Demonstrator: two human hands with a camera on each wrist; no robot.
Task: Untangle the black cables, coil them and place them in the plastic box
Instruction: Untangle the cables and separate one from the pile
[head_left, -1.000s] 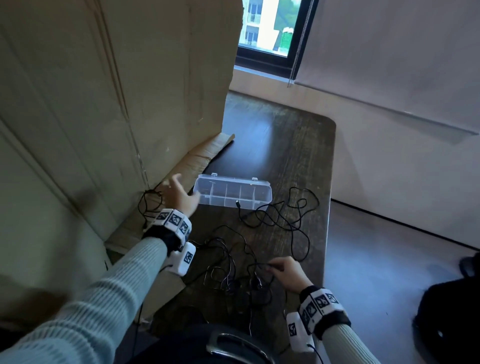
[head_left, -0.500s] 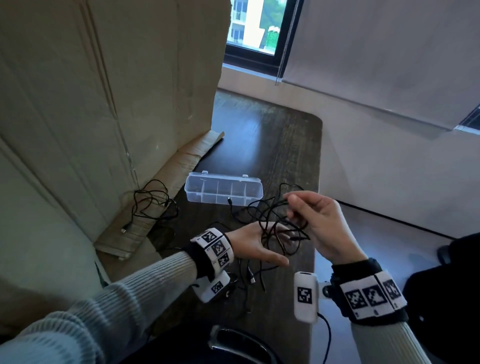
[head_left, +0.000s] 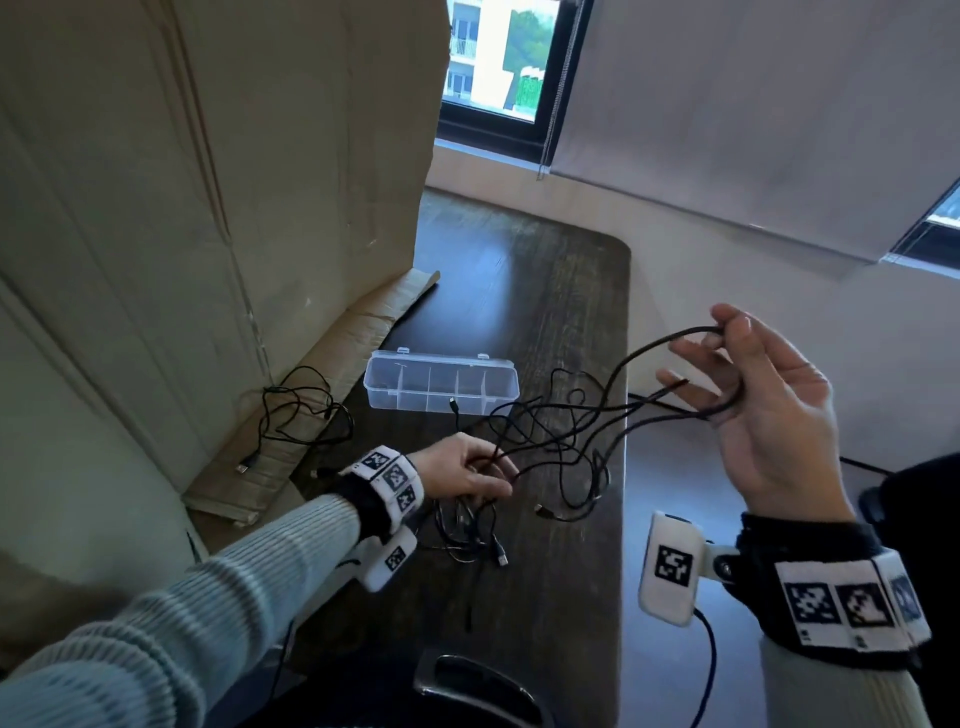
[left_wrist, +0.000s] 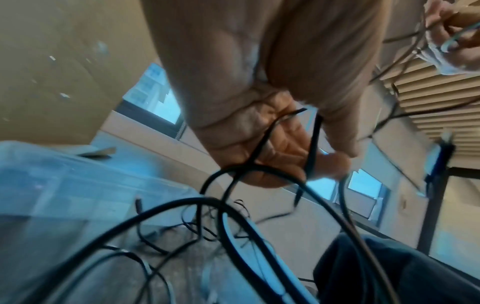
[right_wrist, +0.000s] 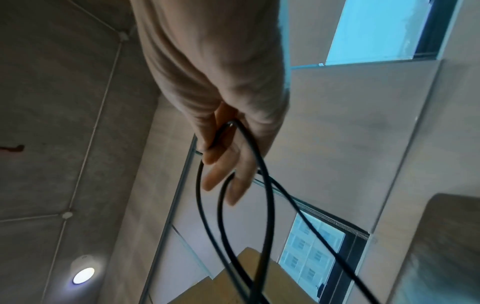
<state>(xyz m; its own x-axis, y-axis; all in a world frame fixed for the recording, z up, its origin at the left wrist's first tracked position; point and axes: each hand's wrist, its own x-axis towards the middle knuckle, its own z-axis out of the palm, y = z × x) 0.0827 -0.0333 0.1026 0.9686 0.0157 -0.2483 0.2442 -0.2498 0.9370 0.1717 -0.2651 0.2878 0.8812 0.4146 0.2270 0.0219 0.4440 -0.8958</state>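
Head view: right hand (head_left: 769, 410) risen, left hand (head_left: 462, 470) lower, both gripping black cables (head_left: 566, 431).

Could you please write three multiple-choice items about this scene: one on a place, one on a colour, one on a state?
1. Where is the plastic box?
A. on the table
B. on the floor
C. in the left hand

2. What colour are the cables?
A. white
B. black
C. red

3. What is the right hand doing?
A. resting flat on the table
B. holding the box
C. holding cable loops in the air

Answers: 1 A, the box stands on the dark table; 2 B, all strands look black; 3 C, its fingers hold loops, raised, while the left hand grips strands lower.
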